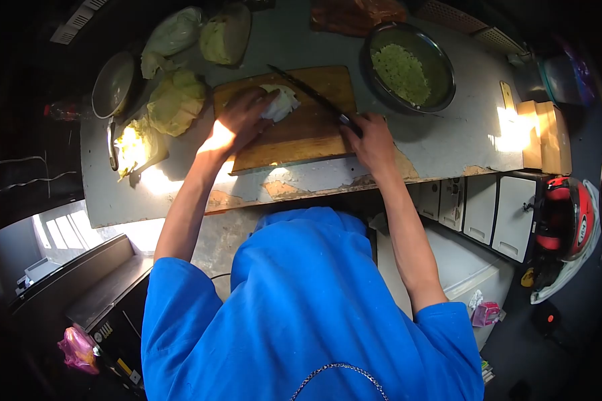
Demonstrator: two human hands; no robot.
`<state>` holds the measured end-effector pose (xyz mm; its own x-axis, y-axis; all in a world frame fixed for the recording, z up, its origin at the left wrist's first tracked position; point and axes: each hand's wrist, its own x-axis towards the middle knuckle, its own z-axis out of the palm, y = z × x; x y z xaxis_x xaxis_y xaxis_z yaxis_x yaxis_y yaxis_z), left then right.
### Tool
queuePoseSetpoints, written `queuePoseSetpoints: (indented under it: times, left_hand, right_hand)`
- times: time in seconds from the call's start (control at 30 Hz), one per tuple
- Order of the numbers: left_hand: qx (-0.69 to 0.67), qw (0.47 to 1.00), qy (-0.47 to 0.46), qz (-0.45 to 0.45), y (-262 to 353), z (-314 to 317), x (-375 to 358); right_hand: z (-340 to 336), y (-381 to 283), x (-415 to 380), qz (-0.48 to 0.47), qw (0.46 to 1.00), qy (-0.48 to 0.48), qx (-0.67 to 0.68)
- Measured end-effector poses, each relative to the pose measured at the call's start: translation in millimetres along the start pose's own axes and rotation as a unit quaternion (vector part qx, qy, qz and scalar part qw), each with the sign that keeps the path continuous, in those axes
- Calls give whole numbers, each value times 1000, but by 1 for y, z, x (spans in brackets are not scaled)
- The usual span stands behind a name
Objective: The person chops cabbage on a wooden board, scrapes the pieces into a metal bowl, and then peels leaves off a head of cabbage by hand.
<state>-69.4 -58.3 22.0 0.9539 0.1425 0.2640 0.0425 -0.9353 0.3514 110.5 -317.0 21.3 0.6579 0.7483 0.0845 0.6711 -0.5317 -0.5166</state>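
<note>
A wooden cutting board [301, 144] lies on the worn grey table in front of me. My left hand [247, 112] is over the board's left part, its fingers closed on a crumpled white cloth [283, 103], partly hidden under them. My right hand [371, 139] grips the handle of a long dark knife [312, 95] at the board's right edge. The blade slants up and left across the board, its tip pointing to the far left, just beyond the cloth.
A metal bowl [441, 93] of chopped pale-green vegetable stands at the far right. Cabbage leaves [176, 100], a cut cabbage [225, 37] and a pan [112, 83] sit at left. Wooden blocks [548, 137] stand at the table's right end; a red helmet [572, 220] is beyond.
</note>
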Motion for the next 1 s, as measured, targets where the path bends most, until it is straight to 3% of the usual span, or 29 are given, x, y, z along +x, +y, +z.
queuePoseSetpoints:
  times: [0.1,0.17,0.2,0.23,0.3,0.37,0.43,0.5,0.73,0.83,0.9,0.97,1.0]
  left_hand:
    - [-39,998,0,-54,6,-3,-4]
    - [-6,987,152,-52,20,-10,-29]
    - [-6,978,174,-117,27,-10,-48]
    - [47,962,245,-112,22,-3,-80]
    - [33,923,260,-281,41,0,-129]
    - [58,902,142,-405,48,27,-184]
    - [160,896,44,-411,68,48,-190]
    - [145,895,25,-422,90,59,-174]
    - [78,927,-22,-366,161,78,-112]
    - [64,937,-2,-342,166,91,-106]
    - [33,942,0,-334,165,86,-112]
    - [-44,926,103,-361,163,81,-117]
    - [-29,930,88,-355,164,81,-116]
  right_hand:
    - [4,5,6,-46,998,15,-37]
    - [2,1,2,-78,995,39,-53]
    - [-5,-8,-13,-36,994,99,19]
    - [-8,-17,-29,6,983,156,93]
    - [-7,-21,-71,61,980,139,131]
    - [12,-23,-102,62,992,85,75]
    - [26,-32,-111,63,997,35,12]
    - [38,-51,-116,79,994,-75,1]
    - [61,-72,-120,-47,989,-137,-20]
    - [63,-77,-117,-80,990,-114,-15]
    - [52,-68,-117,-101,975,-161,116]
    - [41,-66,-118,-95,981,-131,108]
    - [39,-62,-119,-64,983,-126,117]
